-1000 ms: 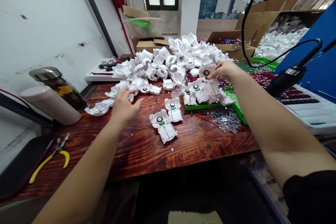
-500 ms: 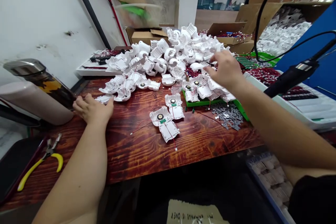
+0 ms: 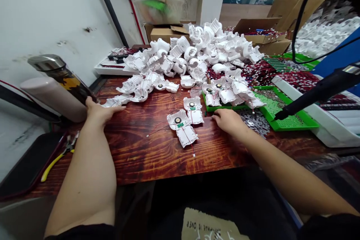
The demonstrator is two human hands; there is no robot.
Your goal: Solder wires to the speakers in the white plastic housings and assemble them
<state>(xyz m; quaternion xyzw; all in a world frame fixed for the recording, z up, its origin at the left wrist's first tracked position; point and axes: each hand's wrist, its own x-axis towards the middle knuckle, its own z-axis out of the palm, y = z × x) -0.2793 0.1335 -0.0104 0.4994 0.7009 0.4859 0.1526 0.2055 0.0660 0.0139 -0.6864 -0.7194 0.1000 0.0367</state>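
Observation:
On the left, my left hand point(image 3: 99, 113) rests with thumb and fingers spread, beside the bottles and the near end of the white plastic shells point(image 3: 118, 100); it holds nothing I can see. My right hand point(image 3: 229, 120) is low over the table in front of the green tray point(image 3: 222, 108), fingertips drawn together; whatever is in them is too small to make out. A tiny dark green part point(image 3: 206, 113) lies just left of those fingertips. Two opened white housings, a nearer one point(image 3: 187, 136) and a farther one point(image 3: 195, 117), lie mid-table with round speakers, green boards and thin wires.
A big heap of white shells point(image 3: 208, 48) fills the back. Grey flat metal pieces point(image 3: 257, 122) lie beside a green tray of small parts point(image 3: 294, 120). A black corded tool point(image 3: 312, 95) hangs at right. Yellow-handled pliers point(image 3: 53, 165) and a thermos point(image 3: 63, 73) stand left.
My right hand has come down from the shell heap to the tabletop, in front of the green tray. My left hand stays near the bottles, its thumb now stretched out. The view has shifted.

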